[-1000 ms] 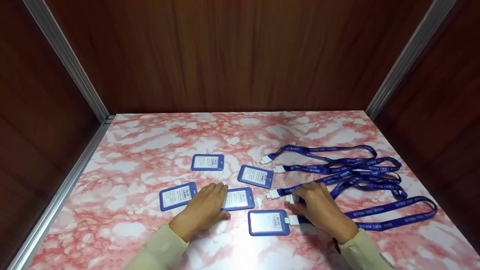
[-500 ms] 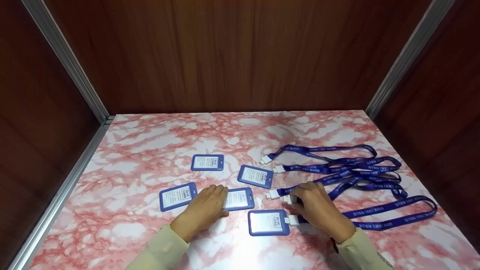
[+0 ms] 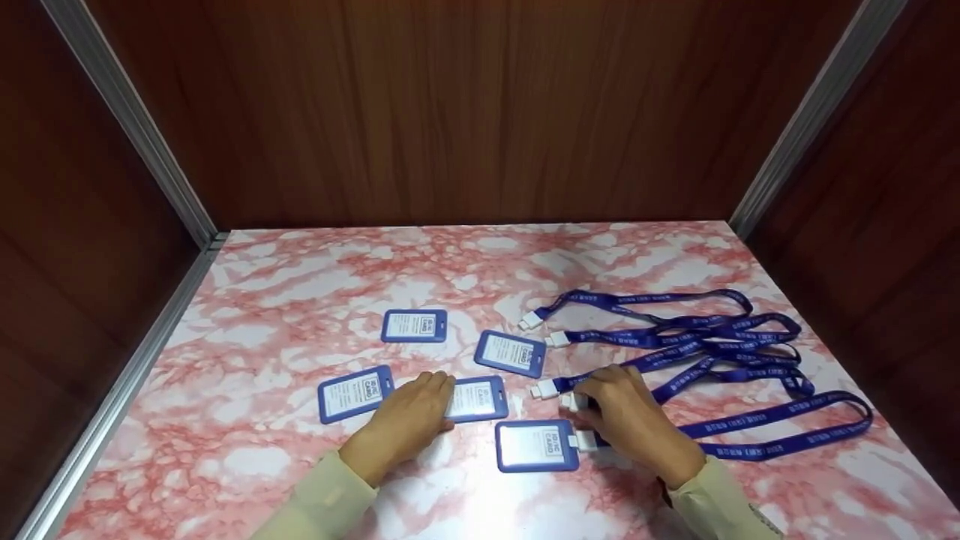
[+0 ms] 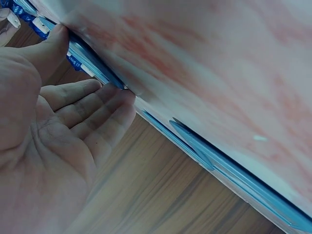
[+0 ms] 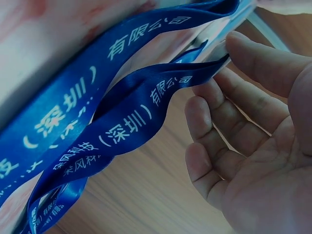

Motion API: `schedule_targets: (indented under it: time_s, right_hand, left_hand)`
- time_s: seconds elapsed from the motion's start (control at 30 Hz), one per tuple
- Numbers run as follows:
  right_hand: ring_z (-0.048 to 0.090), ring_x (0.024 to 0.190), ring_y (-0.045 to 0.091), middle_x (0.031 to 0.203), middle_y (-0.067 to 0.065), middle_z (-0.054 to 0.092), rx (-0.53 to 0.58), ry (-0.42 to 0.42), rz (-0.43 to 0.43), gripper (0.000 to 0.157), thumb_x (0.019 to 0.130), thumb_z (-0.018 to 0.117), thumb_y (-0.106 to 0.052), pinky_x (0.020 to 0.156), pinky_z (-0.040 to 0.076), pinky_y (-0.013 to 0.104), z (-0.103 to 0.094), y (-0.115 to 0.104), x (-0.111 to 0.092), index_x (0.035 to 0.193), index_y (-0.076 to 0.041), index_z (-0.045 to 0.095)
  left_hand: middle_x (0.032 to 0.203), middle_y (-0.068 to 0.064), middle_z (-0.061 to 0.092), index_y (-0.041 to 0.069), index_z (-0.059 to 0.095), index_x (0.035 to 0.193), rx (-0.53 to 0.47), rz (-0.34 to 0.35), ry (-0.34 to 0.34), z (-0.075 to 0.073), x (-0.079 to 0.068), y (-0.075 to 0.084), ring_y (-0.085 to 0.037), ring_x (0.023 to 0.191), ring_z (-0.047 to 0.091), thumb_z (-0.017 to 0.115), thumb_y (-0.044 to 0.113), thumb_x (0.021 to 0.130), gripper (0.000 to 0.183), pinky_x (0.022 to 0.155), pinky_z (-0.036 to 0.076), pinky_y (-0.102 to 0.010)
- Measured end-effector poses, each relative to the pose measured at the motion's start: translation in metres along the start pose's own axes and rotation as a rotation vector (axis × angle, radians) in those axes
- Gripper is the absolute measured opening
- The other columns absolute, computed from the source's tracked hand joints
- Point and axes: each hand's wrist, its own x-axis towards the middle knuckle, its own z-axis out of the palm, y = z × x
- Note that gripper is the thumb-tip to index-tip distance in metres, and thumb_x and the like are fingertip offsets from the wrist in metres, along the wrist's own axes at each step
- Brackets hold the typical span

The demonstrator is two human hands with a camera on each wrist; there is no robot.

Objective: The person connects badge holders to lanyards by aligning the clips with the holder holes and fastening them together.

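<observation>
A blue ID card holder lies flat in the middle of the table, its left part hidden under my left hand. In the left wrist view the thumb and fingertips grip the holder's opposite edges. My right hand pinches the white clip of a blue lanyard, just right of that holder and apart from it. The strap with white lettering trails away from the fingers in the right wrist view. Nearer me, another card holder is joined to a lanyard by its white clip.
Three more card holders lie around: one at the left, one at the back, one near the centre. Several lanyards overlap at the right, with white clips pointing left. Wooden walls enclose the marbled table.
My right hand has shifted slightly left with the white clip, closer to the card holder. The left hand has stayed almost still on its holder, its thumb drawn in a little.
</observation>
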Motion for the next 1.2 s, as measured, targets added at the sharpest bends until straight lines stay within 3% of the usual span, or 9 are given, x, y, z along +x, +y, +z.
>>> schedule_targets:
  time_s: [0.13, 0.47, 0.9, 1.2]
  right_hand:
    - [0.06, 0.081, 0.021, 0.077, -0.004, 0.063, 0.004, 0.003, -0.01, 0.021, 0.077, 0.088, -0.006, 0.074, 0.041, 0.042, 0.001, -0.002, 0.001, 0.08, -0.016, 0.07]
    - [0.057, 0.079, 0.019, 0.077, -0.006, 0.062, 0.011, -0.048, 0.025, 0.017, 0.078, 0.089, -0.011, 0.078, 0.041, 0.04, 0.002, -0.012, 0.006, 0.085, -0.015, 0.074]
    - [0.056, 0.078, 0.018, 0.079, -0.004, 0.068, 0.0, -0.046, -0.007, 0.018, 0.075, 0.09, -0.008, 0.075, 0.04, 0.037, 0.01, -0.021, 0.014, 0.084, -0.014, 0.076]
    - [0.055, 0.078, 0.018, 0.078, -0.005, 0.067, 0.025, -0.064, -0.013, 0.016, 0.078, 0.087, -0.006, 0.076, 0.04, 0.037, 0.014, -0.021, 0.017, 0.08, -0.015, 0.074]
  left_hand:
    - [0.14, -0.02, 0.057, -0.006, 0.052, 0.141, 0.014, 0.015, 0.039, 0.001, 0.0, 0.0, -0.034, 0.129, 0.055, 0.073, 0.027, 0.097, 0.059, 0.11, 0.046, -0.042]
    - [0.142, -0.02, 0.056, -0.004, 0.051, 0.143, -0.012, 0.0, 0.008, 0.001, 0.0, 0.0, -0.034, 0.132, 0.054, 0.071, 0.024, 0.098, 0.058, 0.111, 0.045, -0.045]
    - [0.145, -0.019, 0.055, -0.003, 0.05, 0.145, -0.024, -0.006, -0.007, -0.001, -0.001, 0.001, -0.035, 0.136, 0.051, 0.07, 0.023, 0.099, 0.057, 0.112, 0.044, -0.046]
    - [0.136, -0.019, 0.06, -0.005, 0.055, 0.138, 0.045, 0.046, 0.093, 0.004, -0.002, -0.001, -0.033, 0.127, 0.057, 0.074, 0.022, 0.096, 0.053, 0.105, 0.05, -0.041]
